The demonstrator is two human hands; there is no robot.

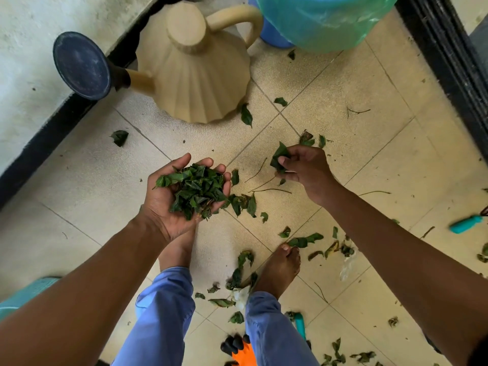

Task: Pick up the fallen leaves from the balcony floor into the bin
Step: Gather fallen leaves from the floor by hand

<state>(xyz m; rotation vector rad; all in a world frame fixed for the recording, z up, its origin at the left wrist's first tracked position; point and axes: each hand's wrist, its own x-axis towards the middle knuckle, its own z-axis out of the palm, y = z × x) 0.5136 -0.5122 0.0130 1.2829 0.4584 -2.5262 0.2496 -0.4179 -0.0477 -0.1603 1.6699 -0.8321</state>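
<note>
Left hand (184, 191) cupped under leaf pile (196, 190); right hand (303, 167) pinching picked leaves (280, 157). Add gently, keep cup level. Bin (324, 19) probably green-lined, top edge. More leaves on floor (369, 143).

Two hands, the left hand (182, 196) and the right hand (303, 173), two bare feet, one beige watering can (195, 75), one bin (324, 19) lined in green plastic, and leaves too many to count.
</note>
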